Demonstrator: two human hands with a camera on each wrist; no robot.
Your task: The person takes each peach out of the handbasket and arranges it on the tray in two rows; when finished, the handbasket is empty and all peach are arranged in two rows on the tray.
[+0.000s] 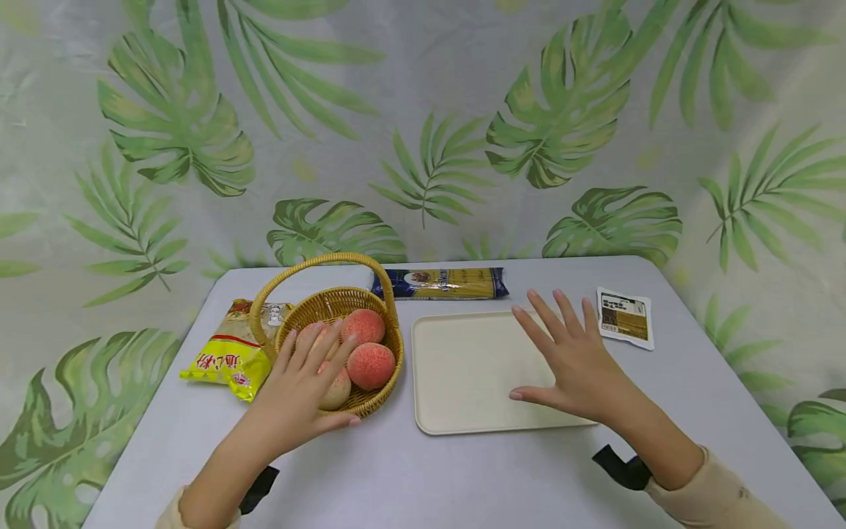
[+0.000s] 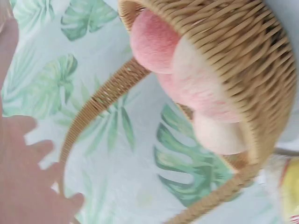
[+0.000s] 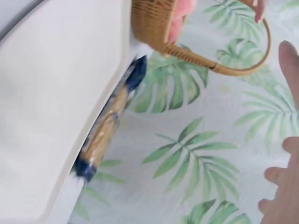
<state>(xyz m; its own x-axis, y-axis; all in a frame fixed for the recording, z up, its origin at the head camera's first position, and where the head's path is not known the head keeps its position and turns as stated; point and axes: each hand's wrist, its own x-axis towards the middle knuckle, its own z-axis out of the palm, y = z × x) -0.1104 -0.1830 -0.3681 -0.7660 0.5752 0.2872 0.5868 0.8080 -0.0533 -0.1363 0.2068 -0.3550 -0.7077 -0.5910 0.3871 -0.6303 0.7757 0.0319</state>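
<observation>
A wicker basket (image 1: 380, 400) with a tall arched handle stands left of centre and holds several pink peaches (image 1: 371, 366). My left hand (image 1: 297, 397) is spread over the near left side of the basket, its fingers overlapping the peaches in the head view; the left wrist view shows them apart from the fruit. A cream rectangular tray (image 1: 463, 375) lies right of the basket. Above the tray's right part my right hand (image 1: 578, 364) is held with fingers spread and nothing in it.
Left of the basket lies a yellow food bag (image 1: 234, 356). Behind the tray is a blue-ended pack of spaghetti (image 1: 443, 283). A small white and brown packet (image 1: 624, 318) lies at the right. Leaf-patterned cloth (image 1: 423, 147) hangs behind the white table (image 1: 370, 477).
</observation>
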